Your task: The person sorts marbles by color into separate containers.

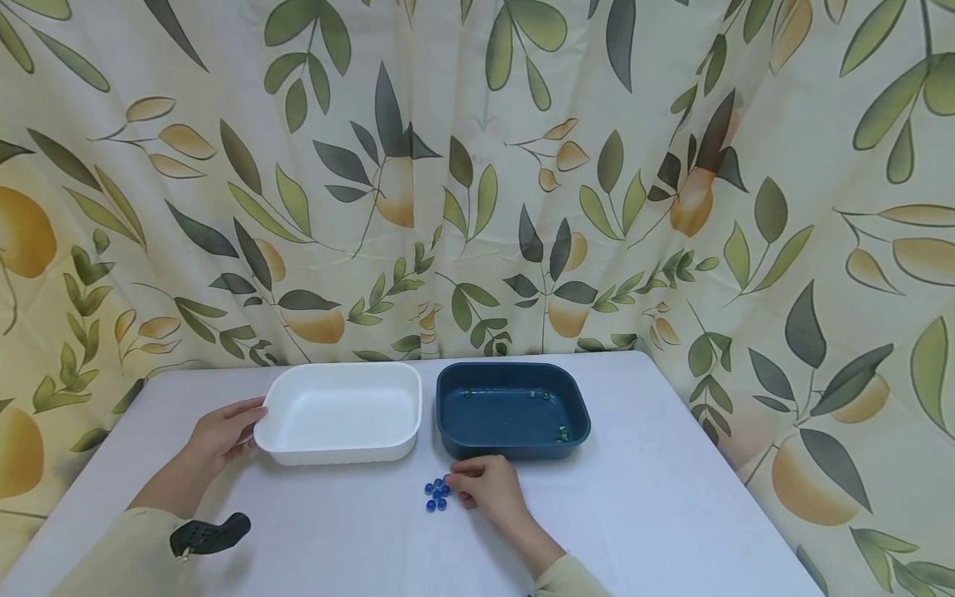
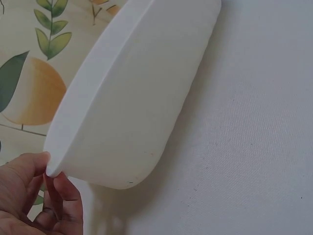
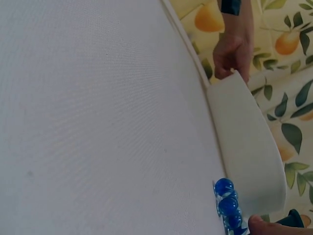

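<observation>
My left hand (image 1: pixel 224 431) grips the near left corner of a white plastic basin (image 1: pixel 339 456). In the left wrist view, the thumb and fingers pinch the rim of the white basin (image 2: pixel 117 98). My right hand (image 1: pixel 492 489) is low over the table at a small cluster of blue glass marbles (image 1: pixel 431 506), its fingertips at the cluster's right edge. The right wrist view shows one fingertip beside the row of blue marbles (image 3: pixel 228 205); whether a marble is pinched is hidden. Behind the right hand stands a dark blue basin (image 1: pixel 515 452) with several small green marbles (image 1: pixel 563 433) inside.
Both basins stand side by side near the back edge of a table with a white cloth (image 1: pixel 336 531). Directly behind the table hangs a curtain (image 1: pixel 477 249) printed with leaves and fruit. A black strap end (image 1: pixel 212 535) sticks out from the left wrist.
</observation>
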`<state>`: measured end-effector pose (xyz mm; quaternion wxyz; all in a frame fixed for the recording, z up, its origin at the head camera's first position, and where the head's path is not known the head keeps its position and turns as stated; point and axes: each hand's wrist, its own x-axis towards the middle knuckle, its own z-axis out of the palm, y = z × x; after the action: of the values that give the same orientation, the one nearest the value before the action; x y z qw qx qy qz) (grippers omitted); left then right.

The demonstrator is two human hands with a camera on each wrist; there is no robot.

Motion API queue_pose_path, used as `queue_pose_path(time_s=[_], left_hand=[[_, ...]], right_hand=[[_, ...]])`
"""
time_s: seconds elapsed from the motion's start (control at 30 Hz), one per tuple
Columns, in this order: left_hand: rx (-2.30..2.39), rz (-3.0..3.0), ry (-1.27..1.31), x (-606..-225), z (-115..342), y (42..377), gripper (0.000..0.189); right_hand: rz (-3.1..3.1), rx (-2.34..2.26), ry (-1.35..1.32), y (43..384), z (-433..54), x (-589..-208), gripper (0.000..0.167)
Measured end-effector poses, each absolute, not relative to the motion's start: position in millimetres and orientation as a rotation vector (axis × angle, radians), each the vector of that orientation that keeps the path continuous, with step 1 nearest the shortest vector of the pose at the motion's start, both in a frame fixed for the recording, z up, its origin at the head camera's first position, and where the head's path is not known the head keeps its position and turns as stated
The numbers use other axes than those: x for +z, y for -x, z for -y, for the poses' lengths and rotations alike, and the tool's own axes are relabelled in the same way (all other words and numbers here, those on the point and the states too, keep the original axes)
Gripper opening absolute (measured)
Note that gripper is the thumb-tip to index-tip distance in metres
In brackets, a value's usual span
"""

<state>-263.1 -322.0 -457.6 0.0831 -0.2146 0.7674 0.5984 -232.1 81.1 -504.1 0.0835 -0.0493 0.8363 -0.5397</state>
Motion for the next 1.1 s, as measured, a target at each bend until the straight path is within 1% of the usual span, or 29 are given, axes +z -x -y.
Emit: queue_pose_path(time_s=[0.53, 1.1], left_hand=[[1.783, -2.279, 0.655, -461.2, 324.9, 265.5, 0.065], [1.783, -2.281, 0.642, -459.3, 324.7, 264.8, 0.065]], right_hand=[[-2.549, -1.546, 0.118, 230.8, -76.8, -500.8, 0.015], [-2.552, -1.513, 0.131, 229.1, -77.1, -498.1, 0.009]])
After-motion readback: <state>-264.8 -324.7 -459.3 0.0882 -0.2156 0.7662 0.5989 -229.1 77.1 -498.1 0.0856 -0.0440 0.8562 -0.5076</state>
